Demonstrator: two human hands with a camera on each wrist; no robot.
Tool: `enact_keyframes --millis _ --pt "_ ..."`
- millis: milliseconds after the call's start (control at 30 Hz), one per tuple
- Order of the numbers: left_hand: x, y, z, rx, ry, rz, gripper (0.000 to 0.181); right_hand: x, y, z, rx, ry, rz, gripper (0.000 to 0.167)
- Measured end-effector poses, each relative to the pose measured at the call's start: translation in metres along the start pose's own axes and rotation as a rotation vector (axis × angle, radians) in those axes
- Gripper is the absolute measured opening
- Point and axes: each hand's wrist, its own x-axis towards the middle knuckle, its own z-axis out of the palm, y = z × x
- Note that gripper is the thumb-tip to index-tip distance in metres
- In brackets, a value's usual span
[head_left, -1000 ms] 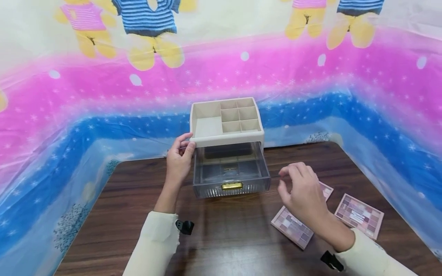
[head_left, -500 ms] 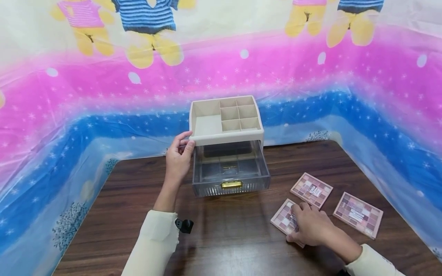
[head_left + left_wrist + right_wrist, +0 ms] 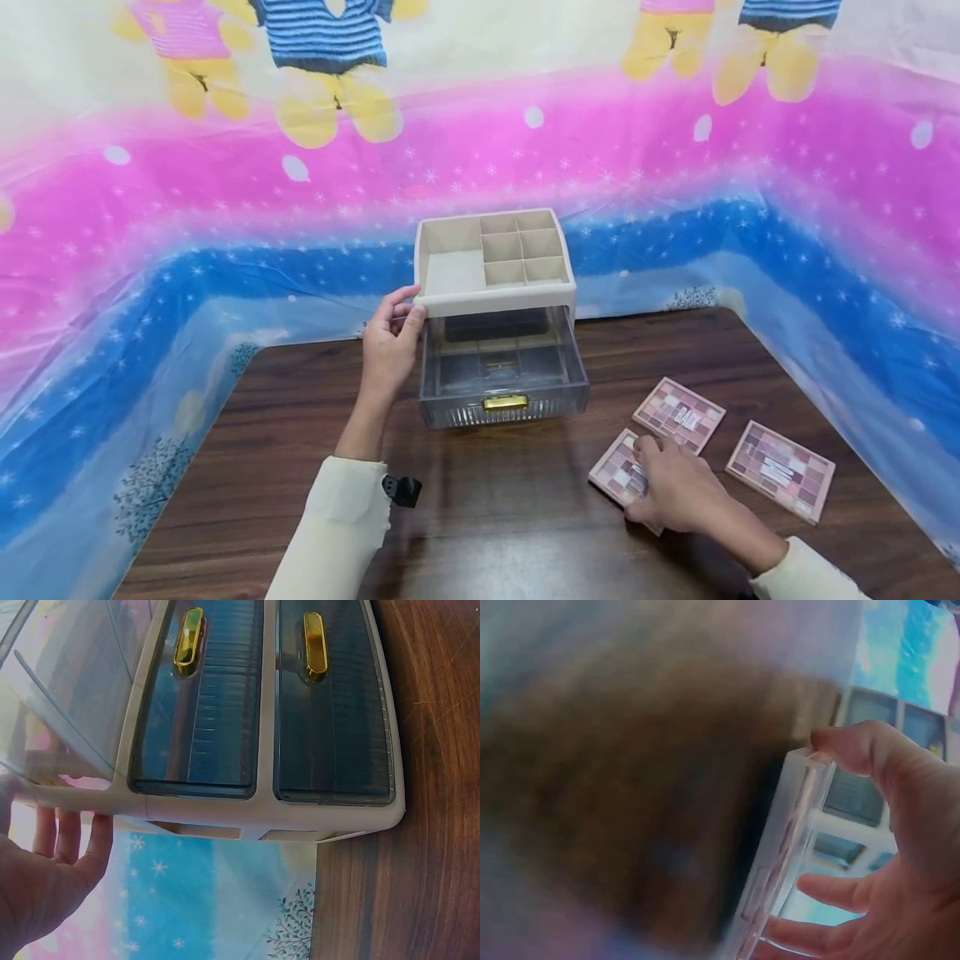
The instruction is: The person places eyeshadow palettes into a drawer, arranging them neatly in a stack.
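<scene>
Gripping a flat, probably light, brittle pink plastic palette (image 3: 617,476) on the brown wooden tabletop (image 3: 495,508), the right hand (image 3: 681,488) spans its edges, likely safest; the left hand (image 3: 390,347) pinches a cream plastic organizer (image 3: 495,299).

Lower right, three palettes (image 3: 780,472) and one right hand (image 3: 678,490); centre, one organizer (image 3: 495,298), six small compartments (image 3: 501,247), one large one (image 3: 454,273), two drawers (image 3: 334,735), two handles (image 3: 316,652), one left hand (image 3: 390,346).

We see a beige organizer (image 3: 495,297) upright, smoky clear drawer (image 3: 551,400) out, and a pink grid-patterned palette (image 3: 618,472) gripped, to the organizer's front-right.
</scene>
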Motion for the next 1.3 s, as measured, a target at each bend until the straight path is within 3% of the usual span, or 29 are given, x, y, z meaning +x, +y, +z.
enact_keyframes --millis 167,300,433,567,667,933,1100,1300 --pt "-0.001 0.001 0.002 -0.007 -0.007 -0.018 0.036 0.006 0.0 -0.029 0.086 0.124 -0.03 0.079" --pt "0.001 0.003 0.003 0.008 0.001 -0.059 0.037 0.013 -0.008 -0.069 0.147 0.196 -0.032 0.089" --pt "0.001 0.003 0.002 0.003 0.001 -0.035 0.036 0.017 -0.02 -0.113 0.215 0.254 -0.073 0.095" --pt "-0.007 0.025 0.002 -0.011 -0.008 -0.017 0.035 0.023 -0.038 -0.15 0.258 0.297 -0.175 0.096" --pt "-0.013 0.042 0.001 -0.005 -0.015 -0.029 0.036 0.033 -0.055 -0.167 0.249 0.283 -0.268 0.096" --pt "-0.014 0.04 0.002 -0.006 -0.016 -0.044 0.036 0.072 -0.09 -0.168 0.194 0.17 -0.489 0.1" --pt "-0.014 0.038 0.002 -0.005 -0.019 -0.038 0.036 0.087 -0.102 -0.163 0.195 0.157 -0.545 0.101" --pt "-0.012 0.039 0.0 0.005 -0.008 -0.036 0.036 0.092 -0.103 -0.164 0.18 0.034 -0.567 0.097"
